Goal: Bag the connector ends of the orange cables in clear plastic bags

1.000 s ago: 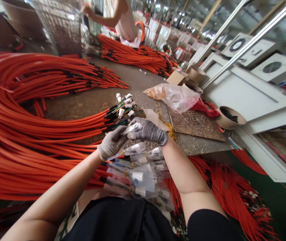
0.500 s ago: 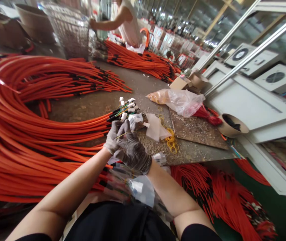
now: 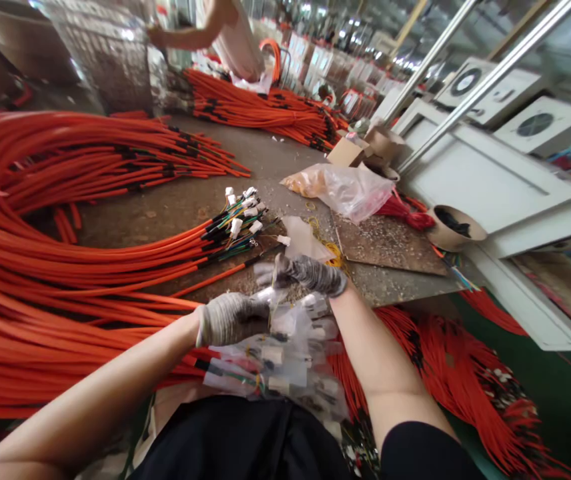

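Observation:
My left hand [image 3: 235, 319], in a grey knit glove, is closed around the neck of a clear plastic bag [image 3: 289, 321]; its fingertips are partly hidden. My right hand [image 3: 310, 272], gloved too, is just above and to the right, its fingers bent together and somewhat blurred. A thin yellowish rubber band [image 3: 274, 308] appears to run down from the right fingers toward the left hand. Several bagged white connectors [image 3: 272, 355] lie beneath both hands, close to my body. Beyond them, orange cables [image 3: 165, 248] end in coloured wires with bare white connectors [image 3: 236, 228].
A flat plastic bag [image 3: 305, 239] and loose yellow rubber bands [image 3: 334, 253] lie past my right hand. Further off are a large clear bag [image 3: 350, 190], a brown board [image 3: 390, 250] and a round tub [image 3: 455, 228]. Red cable bundles [image 3: 470, 400] hang at the right; another person [image 3: 230, 40] stands behind.
My hands have come apart and nearer to my body; the right has moved right, the left lower. The rubber band was stretched between the fingers of both hands; one cable end now lies bagged beneath them.

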`<action>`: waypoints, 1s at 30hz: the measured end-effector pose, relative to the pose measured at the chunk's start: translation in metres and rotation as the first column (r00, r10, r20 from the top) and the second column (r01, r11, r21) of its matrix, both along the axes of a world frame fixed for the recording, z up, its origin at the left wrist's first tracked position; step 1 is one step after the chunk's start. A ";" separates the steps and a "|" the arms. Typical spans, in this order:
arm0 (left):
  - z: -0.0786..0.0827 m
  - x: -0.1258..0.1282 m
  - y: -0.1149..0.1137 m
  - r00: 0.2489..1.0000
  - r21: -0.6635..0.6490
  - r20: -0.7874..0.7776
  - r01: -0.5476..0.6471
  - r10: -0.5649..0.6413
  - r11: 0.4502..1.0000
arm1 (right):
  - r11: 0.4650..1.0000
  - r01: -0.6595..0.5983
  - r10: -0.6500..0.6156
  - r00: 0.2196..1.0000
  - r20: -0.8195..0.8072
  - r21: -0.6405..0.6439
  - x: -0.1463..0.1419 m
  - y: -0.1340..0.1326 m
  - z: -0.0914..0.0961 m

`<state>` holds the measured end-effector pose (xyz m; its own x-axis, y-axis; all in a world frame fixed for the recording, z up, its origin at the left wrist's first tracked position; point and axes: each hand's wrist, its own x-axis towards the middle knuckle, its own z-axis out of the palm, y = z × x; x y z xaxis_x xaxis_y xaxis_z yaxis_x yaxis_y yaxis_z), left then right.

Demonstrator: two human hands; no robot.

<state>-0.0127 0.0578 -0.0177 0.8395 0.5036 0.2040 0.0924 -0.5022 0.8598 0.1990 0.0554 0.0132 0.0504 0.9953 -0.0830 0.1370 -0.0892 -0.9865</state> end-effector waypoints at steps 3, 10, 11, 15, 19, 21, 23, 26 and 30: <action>-0.012 -0.001 -0.015 0.970 0.243 -0.169 -0.131 0.175 0.961 | 0.970 0.185 -0.114 0.919 0.379 -0.156 0.046 0.028 -0.003; -0.010 -0.001 0.011 0.822 0.222 -0.492 -0.199 0.286 0.954 | 0.849 0.528 -0.428 0.692 0.581 -0.002 0.078 0.059 -0.051; -0.008 0.004 0.022 0.751 0.284 -0.521 -0.296 0.406 0.912 | 0.849 0.529 -0.435 0.707 0.557 -0.009 0.080 0.058 -0.055; -0.009 0.031 0.055 0.611 0.278 -0.614 -0.425 0.499 0.862 | 0.833 0.552 -0.510 0.749 0.423 0.026 0.097 0.040 -0.060; -0.001 0.071 0.055 0.741 0.131 -0.576 -0.333 0.345 0.934 | 0.738 0.666 -0.671 0.709 0.216 0.108 0.115 0.016 -0.057; 0.010 0.098 0.046 0.809 0.050 -0.511 -0.307 0.289 0.950 | 0.698 0.712 -0.716 0.691 0.099 0.079 0.115 0.009 -0.056; 0.020 0.123 0.037 0.869 -0.034 -0.436 -0.275 0.233 0.961 | 0.698 0.716 -0.716 0.698 -0.009 0.023 0.109 0.005 -0.056; 0.029 0.142 0.032 0.960 -0.252 -0.121 -0.276 0.252 0.928 | 0.736 0.677 -0.672 0.725 -0.149 -0.026 0.095 -0.006 -0.052; 0.028 0.131 0.041 0.903 -0.443 0.202 -0.261 0.379 0.858 | 0.784 0.618 -0.609 0.746 -0.268 -0.062 0.080 -0.037 -0.040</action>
<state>0.1183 0.0989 0.0105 0.5572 0.8210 0.1246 -0.0793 -0.0968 0.9921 0.2789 0.0179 -0.0270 0.6320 0.7594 -0.1547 -0.1972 -0.0355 -0.9797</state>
